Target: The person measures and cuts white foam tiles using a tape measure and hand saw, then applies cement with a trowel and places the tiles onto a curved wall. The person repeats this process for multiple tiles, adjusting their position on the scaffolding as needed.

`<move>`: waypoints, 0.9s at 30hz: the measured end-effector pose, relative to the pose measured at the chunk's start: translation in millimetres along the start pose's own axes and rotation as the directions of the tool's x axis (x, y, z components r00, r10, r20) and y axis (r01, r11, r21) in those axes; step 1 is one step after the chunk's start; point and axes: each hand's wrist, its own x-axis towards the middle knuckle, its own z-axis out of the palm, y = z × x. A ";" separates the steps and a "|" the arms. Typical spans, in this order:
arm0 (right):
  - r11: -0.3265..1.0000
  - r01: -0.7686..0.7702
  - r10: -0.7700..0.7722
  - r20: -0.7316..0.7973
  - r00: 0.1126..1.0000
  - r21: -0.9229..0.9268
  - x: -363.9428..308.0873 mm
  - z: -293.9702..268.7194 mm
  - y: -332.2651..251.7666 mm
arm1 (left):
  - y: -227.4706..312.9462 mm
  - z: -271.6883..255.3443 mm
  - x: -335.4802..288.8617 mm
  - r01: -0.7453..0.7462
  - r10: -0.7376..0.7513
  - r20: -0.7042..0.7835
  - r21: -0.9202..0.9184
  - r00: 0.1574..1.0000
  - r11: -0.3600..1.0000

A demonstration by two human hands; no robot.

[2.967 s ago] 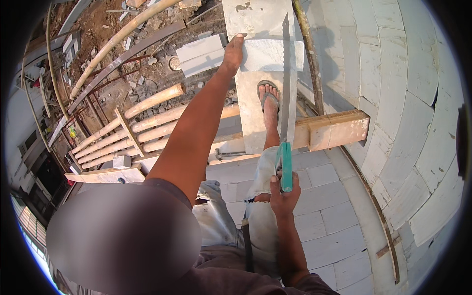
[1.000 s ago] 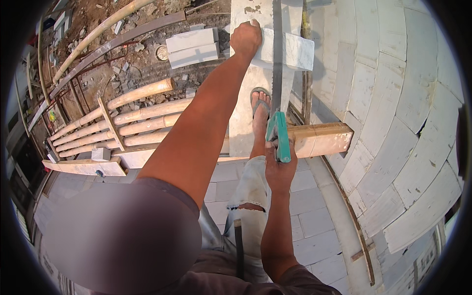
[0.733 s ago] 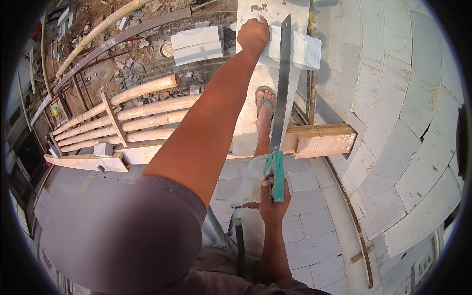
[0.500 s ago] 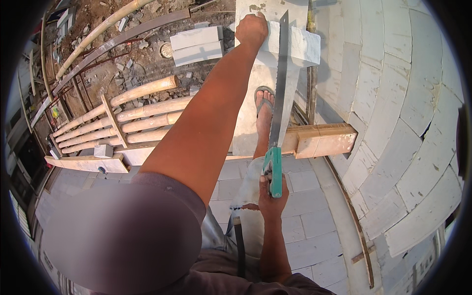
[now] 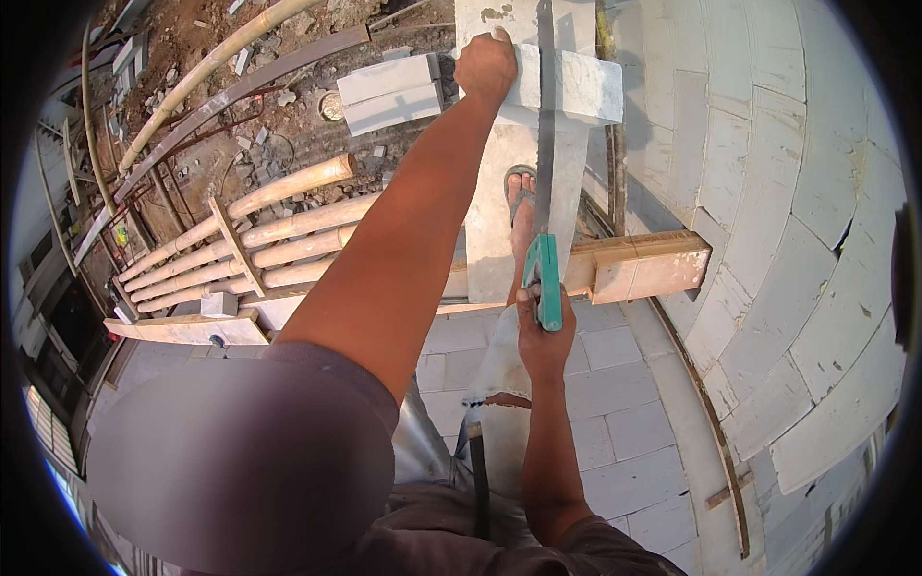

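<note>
A handsaw [image 5: 545, 163] with a green handle points away from me, its long blade lying across a white building block [image 5: 588, 86]. My right hand [image 5: 547, 336] is wrapped round the saw's handle. At the block's left end, my left hand [image 5: 487, 65] presses down with its fingers curled over it. The block rests crosswise on a pale plank [image 5: 495, 154]. One foot [image 5: 521, 182] in a flip-flop stands on this plank, just short of the block and beside the blade. How deep the blade sits in the block I cannot tell.
Bamboo poles [image 5: 298, 216] and a wooden beam [image 5: 663, 264] lie across the middle. Two white blocks [image 5: 392, 91] sit left of the plank. Rubble [image 5: 240, 125] covers the ground at far left. A white block wall [image 5: 759, 192] rises on the right.
My right hand has pushed the saw forward, away from me, so its handle is farther up and the blade reaches beyond the block. My left hand stays on the block.
</note>
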 end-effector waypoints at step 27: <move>0.996 -0.083 0.081 -0.074 0.994 -0.031 -35.0 -73.6 -1.8 | -1.5 -3.8 -6.7 -0.075 0.074 0.021 0.068 0.997 0.995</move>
